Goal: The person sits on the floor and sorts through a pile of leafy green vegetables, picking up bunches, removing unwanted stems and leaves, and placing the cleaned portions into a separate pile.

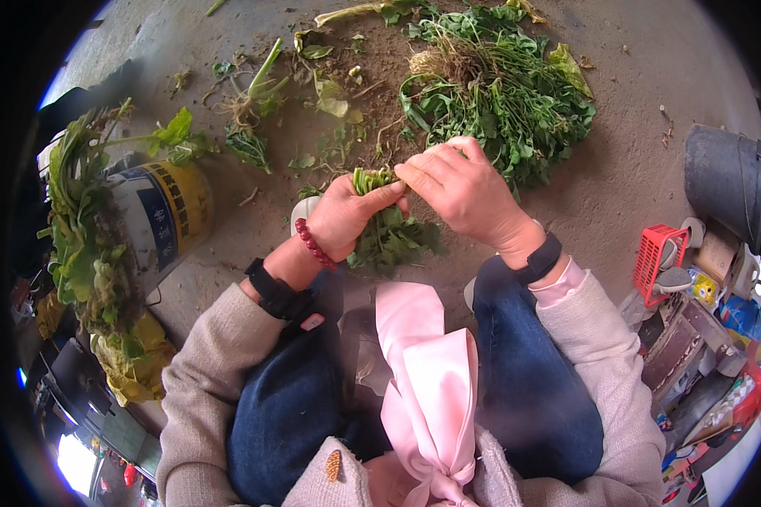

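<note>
My left hand (pixel 341 214) is closed around a small bunch of leafy greens (pixel 396 237). The cut-looking stem ends point up between thumb and fingers, and the leaves hang below the fist. My right hand (pixel 469 193) is at the bunch's right side, its fingertips against the stem ends beside my left thumb. Whether those fingertips pinch a stem is hidden. Just beyond my right hand lies a large heap of greens (pixel 501 120) on the floor, with tangled brown roots (pixel 460 63) on its upper left part.
Loose soil (pixel 377 82) and scattered leaves lie left of the heap, with a rooted stalk (pixel 247 111). A printed bucket (pixel 165 209) piled with leafy plants (pixel 79 215) is at left. On the right are a dark bucket (pixel 723 184), a red basket (pixel 653 260) and clutter.
</note>
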The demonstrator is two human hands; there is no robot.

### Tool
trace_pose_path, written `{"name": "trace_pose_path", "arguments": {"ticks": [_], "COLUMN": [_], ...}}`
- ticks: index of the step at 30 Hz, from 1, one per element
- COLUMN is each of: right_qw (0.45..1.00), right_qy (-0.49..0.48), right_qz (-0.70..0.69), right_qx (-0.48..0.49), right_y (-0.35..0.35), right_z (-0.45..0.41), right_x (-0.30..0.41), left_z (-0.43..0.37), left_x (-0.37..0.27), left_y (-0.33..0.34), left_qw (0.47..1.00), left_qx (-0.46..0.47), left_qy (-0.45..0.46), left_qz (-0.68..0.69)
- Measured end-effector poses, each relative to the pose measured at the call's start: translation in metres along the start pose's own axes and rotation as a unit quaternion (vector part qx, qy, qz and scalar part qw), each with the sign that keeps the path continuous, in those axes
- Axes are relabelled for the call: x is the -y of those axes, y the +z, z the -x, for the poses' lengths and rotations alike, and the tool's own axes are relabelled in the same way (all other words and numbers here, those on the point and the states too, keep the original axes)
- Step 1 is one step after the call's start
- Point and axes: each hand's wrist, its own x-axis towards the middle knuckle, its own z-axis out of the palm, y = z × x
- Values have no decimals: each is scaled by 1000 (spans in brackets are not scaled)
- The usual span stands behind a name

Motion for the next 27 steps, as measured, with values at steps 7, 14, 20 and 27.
{"name": "trace_pose_path", "arguments": {"ticks": [7, 14, 20, 27], "right_qw": [990, 914, 811, 959], "right_qy": [-41, 113, 277, 284], "right_qz": [-81, -385, -507, 13], "right_qx": [111, 60, 92, 7], "right_y": [2, 7, 26, 26], "right_z": [5, 10, 27, 41], "right_x": [-2, 0, -10, -121], "left_z": [0, 6, 10, 5], "left_x": [4, -11, -19, -10], "left_y": [-8, -6, -1, -5], "left_qw": [981, 964, 979, 999], "left_qx": [29, 109, 139, 24], "left_qy": [-20, 15, 77, 31], "left_qz": [-189, -243, -129, -13]}}
